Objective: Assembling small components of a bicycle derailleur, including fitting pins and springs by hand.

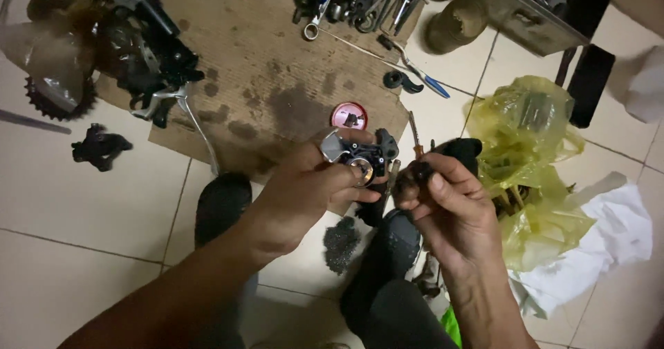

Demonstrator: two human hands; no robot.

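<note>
The left hand (pixel 311 183) is curled tight around a small black-and-silver mechanism (pixel 363 157), held at frame centre over the cardboard's (pixel 256 65) near edge. At its 3 o'clock, just beside it, the right hand (pixel 446 197) pinches a small dark part (pixel 420 171) between thumb and fingertips, the other fingers folded. A pink tin (pixel 349 116) lies at the mechanism's 12 o'clock.

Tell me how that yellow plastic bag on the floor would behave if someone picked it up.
The yellow plastic bag looks thin and crumpled, so it would probably go floppy and sag. Dark parts show through it, so it may hang heavier than it looks. It lies partly on white cloth, which might drag along.
</note>
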